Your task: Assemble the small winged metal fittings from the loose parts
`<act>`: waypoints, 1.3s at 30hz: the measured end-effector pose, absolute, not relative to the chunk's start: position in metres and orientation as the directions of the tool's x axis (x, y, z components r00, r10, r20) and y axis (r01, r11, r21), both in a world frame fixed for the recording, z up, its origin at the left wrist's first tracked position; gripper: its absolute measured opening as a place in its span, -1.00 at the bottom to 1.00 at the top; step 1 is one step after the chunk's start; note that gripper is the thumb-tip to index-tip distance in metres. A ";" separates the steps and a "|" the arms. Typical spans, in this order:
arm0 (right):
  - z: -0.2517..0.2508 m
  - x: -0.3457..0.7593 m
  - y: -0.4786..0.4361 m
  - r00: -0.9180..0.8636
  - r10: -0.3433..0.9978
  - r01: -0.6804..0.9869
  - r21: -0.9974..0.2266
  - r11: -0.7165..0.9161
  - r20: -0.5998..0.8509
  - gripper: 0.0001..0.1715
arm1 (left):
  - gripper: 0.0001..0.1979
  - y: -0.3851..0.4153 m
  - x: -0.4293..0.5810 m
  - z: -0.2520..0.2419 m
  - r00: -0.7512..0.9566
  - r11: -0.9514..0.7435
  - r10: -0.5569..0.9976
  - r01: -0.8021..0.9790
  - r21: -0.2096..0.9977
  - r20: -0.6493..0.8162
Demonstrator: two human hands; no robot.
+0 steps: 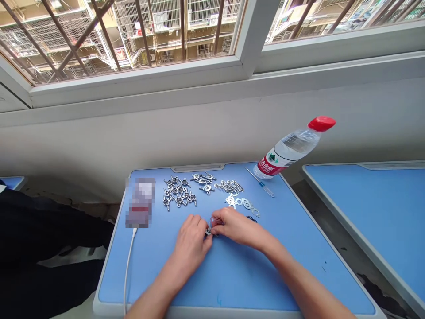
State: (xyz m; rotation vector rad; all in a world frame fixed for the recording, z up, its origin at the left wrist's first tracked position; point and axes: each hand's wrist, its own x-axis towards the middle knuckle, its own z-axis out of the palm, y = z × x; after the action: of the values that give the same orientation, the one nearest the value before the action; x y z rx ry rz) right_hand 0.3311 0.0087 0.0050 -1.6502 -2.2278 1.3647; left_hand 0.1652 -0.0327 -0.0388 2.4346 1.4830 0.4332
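My left hand (192, 239) is closed, its thumb and fingertips pinching a small metal part (208, 231) just above the blue desk. Against it from the right comes my right hand (232, 225), its fingers shut on a small tool with a clear handle (216, 221); its exact kind is hidden by the fingers. Beyond my left hand lie several metal fittings with round centres and rings (179, 190). Past my right hand are a pile of metal clips (232, 186) and flat silver plates (247, 204). Black rings (252, 219) show partly behind my right wrist.
A screwdriver with a clear handle (265, 188) lies near a water bottle (285, 153) with a red cap. A blurred-out device (141, 203) with a white cable (129, 261) rests at left. A person in dark clothes (49, 248) is at far left; another blue desk (372, 208) stands right.
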 end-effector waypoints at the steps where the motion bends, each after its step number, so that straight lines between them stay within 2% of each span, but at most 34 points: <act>1: 0.004 0.332 0.010 -0.429 0.787 0.737 -0.676 0.022 -0.443 -0.78 | -0.87 -0.033 0.165 -0.039 0.435 -0.447 0.893 0.816 0.367 0.120; 7: -0.002 0.338 0.012 -0.448 0.778 0.697 -0.717 -0.005 -0.441 -0.90 | -0.86 -0.033 0.165 -0.039 0.418 -0.443 0.896 0.807 0.391 0.152; 14: -0.002 0.346 0.010 -0.453 0.814 0.670 -0.742 0.041 -0.364 -0.77 | -0.86 -0.032 0.164 -0.036 0.427 -0.442 0.895 0.804 0.398 0.131; 22: -0.002 0.345 0.007 -0.427 0.827 0.643 -0.766 -0.005 -0.364 -0.88 | -0.86 -0.032 0.164 -0.033 0.419 -0.436 0.897 0.791 0.430 0.139; 28: -0.001 0.340 0.006 -0.410 0.842 0.614 -0.789 -0.031 -0.352 -0.88 | -0.87 -0.031 0.165 -0.031 0.425 -0.443 0.894 0.796 0.413 0.139; 33: 0.000 0.347 0.008 -0.344 0.896 0.564 -0.825 -0.041 -0.280 -0.73 | -0.87 -0.031 0.165 -0.031 0.427 -0.448 0.892 0.797 0.405 0.147; 37: 0.002 0.356 0.010 -0.307 0.919 0.399 -0.910 -0.110 -0.246 -0.58 | -0.87 -0.030 0.165 -0.031 0.427 -0.449 0.892 0.801 0.396 0.148; 39: 0.004 0.359 0.009 -0.294 0.936 0.354 -0.932 -0.083 -0.194 -0.53 | -0.87 -0.030 0.165 -0.031 0.430 -0.451 0.891 0.799 0.397 0.147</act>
State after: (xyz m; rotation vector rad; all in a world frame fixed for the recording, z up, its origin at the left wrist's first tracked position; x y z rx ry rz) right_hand 0.3586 0.0085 0.0036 -1.4021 -1.6504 1.3855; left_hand 0.1650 -0.0303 -0.0306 2.4186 1.4671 0.4923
